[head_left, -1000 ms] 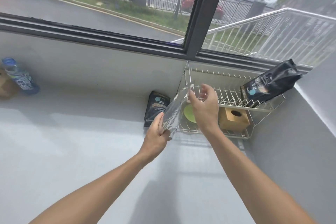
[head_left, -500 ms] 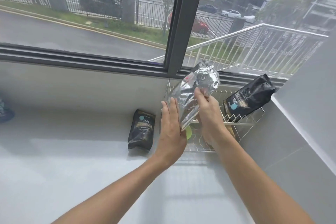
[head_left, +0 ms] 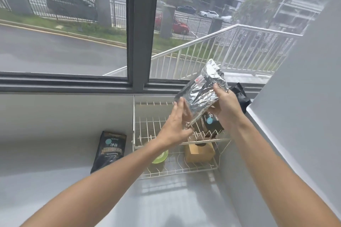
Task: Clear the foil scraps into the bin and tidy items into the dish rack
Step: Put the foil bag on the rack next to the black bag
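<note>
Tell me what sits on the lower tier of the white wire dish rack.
On the white wire dish rack's lower tier sit a green dish, partly hidden by the left forearm, and a tan cardboard box. The upper tier covers the back.

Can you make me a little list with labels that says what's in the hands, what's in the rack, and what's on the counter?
held thing: silver foil pouch, above the rack
left hand: flat against the pouch's lower end
right hand: grip on the pouch's upper side
dish rack: white wire, two tiers
top tier: black bag
bottom tier: green dish, brown box
counter: another black bag, left of the rack
</note>
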